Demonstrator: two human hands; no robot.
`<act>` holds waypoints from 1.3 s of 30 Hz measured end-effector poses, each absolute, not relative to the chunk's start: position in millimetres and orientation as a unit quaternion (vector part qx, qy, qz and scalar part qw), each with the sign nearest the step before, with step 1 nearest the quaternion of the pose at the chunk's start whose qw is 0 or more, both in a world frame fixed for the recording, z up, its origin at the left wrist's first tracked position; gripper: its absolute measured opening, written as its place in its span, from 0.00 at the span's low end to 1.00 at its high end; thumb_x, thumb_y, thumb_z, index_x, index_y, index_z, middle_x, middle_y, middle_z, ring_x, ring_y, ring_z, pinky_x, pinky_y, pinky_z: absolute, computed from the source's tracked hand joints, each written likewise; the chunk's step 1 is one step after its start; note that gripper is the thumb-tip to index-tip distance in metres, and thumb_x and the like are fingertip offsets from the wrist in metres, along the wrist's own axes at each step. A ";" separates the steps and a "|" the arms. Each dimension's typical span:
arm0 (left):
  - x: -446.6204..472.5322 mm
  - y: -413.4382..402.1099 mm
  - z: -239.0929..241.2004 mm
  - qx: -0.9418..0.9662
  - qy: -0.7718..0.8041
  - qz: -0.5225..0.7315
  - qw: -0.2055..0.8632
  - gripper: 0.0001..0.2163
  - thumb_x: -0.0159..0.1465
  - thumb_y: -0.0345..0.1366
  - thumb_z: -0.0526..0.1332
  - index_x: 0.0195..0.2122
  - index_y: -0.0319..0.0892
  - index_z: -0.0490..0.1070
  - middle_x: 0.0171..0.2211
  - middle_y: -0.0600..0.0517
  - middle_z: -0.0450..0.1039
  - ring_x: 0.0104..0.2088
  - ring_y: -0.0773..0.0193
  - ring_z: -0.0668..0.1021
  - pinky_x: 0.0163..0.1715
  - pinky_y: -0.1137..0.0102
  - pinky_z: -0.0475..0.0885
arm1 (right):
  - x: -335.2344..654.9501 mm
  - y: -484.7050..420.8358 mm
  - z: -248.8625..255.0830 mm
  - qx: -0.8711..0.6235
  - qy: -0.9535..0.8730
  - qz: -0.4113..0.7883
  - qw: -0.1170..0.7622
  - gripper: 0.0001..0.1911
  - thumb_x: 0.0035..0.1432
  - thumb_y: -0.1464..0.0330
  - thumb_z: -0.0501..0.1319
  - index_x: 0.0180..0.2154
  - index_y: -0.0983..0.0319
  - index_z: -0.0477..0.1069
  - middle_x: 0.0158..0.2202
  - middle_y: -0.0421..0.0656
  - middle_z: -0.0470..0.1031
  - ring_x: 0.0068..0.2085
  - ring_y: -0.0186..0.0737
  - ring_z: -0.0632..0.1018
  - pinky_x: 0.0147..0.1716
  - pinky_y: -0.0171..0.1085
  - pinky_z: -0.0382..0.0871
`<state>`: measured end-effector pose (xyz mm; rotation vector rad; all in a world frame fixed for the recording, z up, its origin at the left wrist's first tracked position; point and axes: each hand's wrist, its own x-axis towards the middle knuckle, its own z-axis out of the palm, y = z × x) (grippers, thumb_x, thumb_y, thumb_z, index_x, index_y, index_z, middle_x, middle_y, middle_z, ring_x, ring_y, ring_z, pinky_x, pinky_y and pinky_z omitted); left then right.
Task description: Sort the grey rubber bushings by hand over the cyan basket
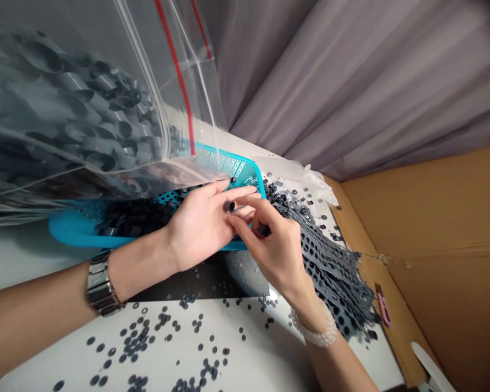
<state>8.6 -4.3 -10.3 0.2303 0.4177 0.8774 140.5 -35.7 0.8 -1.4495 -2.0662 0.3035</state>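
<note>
My left hand point(202, 226) is held palm up over a blue basket point(147, 241), its fingers stretched out to the right. A small dark piece point(233, 179) shows by its thumb tip. My right hand point(275, 245) reaches in from the right, thumb and index finger closed around a small black cylinder point(230, 206) just above the left palm. Another dark piece point(263, 230) shows inside its curled fingers. Many short black tube pieces point(134, 215) lie in the basket below. Part of the basket is hidden by my hands and a clear bag.
A clear zip bag point(106, 122) of grey rings fills the upper left. Perforated dark rubbery strips point(330, 256) are heaped at the right. Small black discs point(136, 337) are scattered over the white table. A pink-handled tool point(384, 309) lies by the cardboard point(433, 234); a grey curtain point(343, 71) hangs behind.
</note>
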 end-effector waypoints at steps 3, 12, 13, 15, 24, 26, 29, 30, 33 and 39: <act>8.8 -4.6 -9.7 0.115 0.197 0.415 0.881 0.24 0.64 0.40 0.49 0.57 0.29 0.60 0.49 0.37 0.69 0.48 0.54 0.72 0.50 0.62 0.66 | 138.2 -35.9 -3.3 -0.552 -0.764 0.116 0.313 0.06 0.57 0.69 0.59 0.37 0.63 0.71 0.17 0.32 0.55 0.18 0.28 0.59 0.21 0.31 0.56; 8.5 -7.3 -7.9 0.132 0.213 0.422 0.872 0.25 0.64 0.40 0.48 0.58 0.27 0.58 0.56 0.35 0.63 0.55 0.53 0.67 0.55 0.63 0.62 | 141.1 -33.6 1.9 -0.526 -0.672 0.384 0.351 0.07 0.57 0.65 0.59 0.30 0.62 0.70 0.18 0.33 0.55 0.20 0.28 0.55 0.21 0.31 0.54; 8.0 -7.4 -7.7 0.135 0.212 0.417 0.873 0.26 0.64 0.40 0.48 0.58 0.28 0.57 0.57 0.35 0.62 0.56 0.53 0.67 0.55 0.63 0.61 | 142.6 -32.9 3.6 -0.512 -0.655 0.436 0.344 0.08 0.57 0.64 0.59 0.30 0.62 0.70 0.18 0.32 0.54 0.19 0.28 0.54 0.20 0.31 0.52; 7.5 -7.3 -6.9 0.136 0.214 0.412 0.875 0.26 0.64 0.41 0.48 0.59 0.29 0.57 0.58 0.36 0.61 0.56 0.54 0.67 0.55 0.63 0.61 | 145.0 -31.5 5.3 -0.497 -0.631 0.498 0.327 0.10 0.57 0.62 0.59 0.31 0.63 0.69 0.18 0.32 0.52 0.19 0.27 0.52 0.19 0.31 0.49; 9.9 -4.4 -7.0 0.094 0.215 0.445 0.865 0.27 0.64 0.40 0.47 0.61 0.27 0.52 0.57 0.35 0.61 0.55 0.55 0.68 0.53 0.66 0.64 | 148.0 -29.6 2.7 -0.573 -0.701 0.310 0.290 0.07 0.57 0.67 0.58 0.32 0.64 0.71 0.17 0.33 0.56 0.20 0.29 0.56 0.21 0.32 0.51; 9.7 -4.3 -7.1 0.087 0.211 0.449 0.864 0.27 0.64 0.39 0.47 0.60 0.26 0.53 0.56 0.34 0.63 0.54 0.56 0.69 0.53 0.67 0.65 | 149.0 -31.0 6.0 -0.578 -0.706 0.288 0.291 0.05 0.57 0.68 0.57 0.34 0.63 0.71 0.16 0.32 0.55 0.19 0.29 0.55 0.20 0.32 0.51; 9.3 -5.1 -5.7 0.079 0.228 0.456 0.857 0.25 0.64 0.39 0.47 0.59 0.27 0.55 0.55 0.34 0.64 0.53 0.56 0.70 0.52 0.66 0.65 | 149.0 -34.1 10.9 -0.562 -0.722 0.276 0.292 0.08 0.58 0.69 0.56 0.40 0.61 0.70 0.16 0.31 0.53 0.19 0.29 0.54 0.21 0.32 0.51; 9.2 -5.5 -4.9 0.077 0.237 0.456 0.854 0.25 0.64 0.38 0.47 0.60 0.28 0.55 0.56 0.35 0.63 0.53 0.55 0.70 0.52 0.65 0.65 | 148.3 -35.1 11.5 -0.555 -0.730 0.274 0.289 0.10 0.58 0.69 0.56 0.43 0.61 0.70 0.16 0.31 0.53 0.19 0.29 0.55 0.21 0.32 0.52; 8.7 -6.4 -3.5 0.077 0.251 0.451 0.853 0.25 0.64 0.40 0.47 0.60 0.30 0.56 0.56 0.35 0.63 0.54 0.54 0.69 0.53 0.63 0.64 | 144.5 -37.0 9.3 -0.547 -0.745 0.266 0.273 0.15 0.58 0.67 0.57 0.47 0.61 0.71 0.17 0.32 0.54 0.20 0.30 0.56 0.22 0.32 0.54; 7.8 -5.5 -5.9 0.098 0.223 0.435 0.867 0.27 0.63 0.42 0.47 0.59 0.29 0.56 0.56 0.36 0.64 0.56 0.56 0.67 0.55 0.62 0.61 | 136.5 -38.2 -0.2 -0.558 -0.724 0.284 0.291 0.13 0.57 0.65 0.59 0.42 0.62 0.76 0.18 0.34 0.57 0.20 0.29 0.57 0.21 0.31 0.55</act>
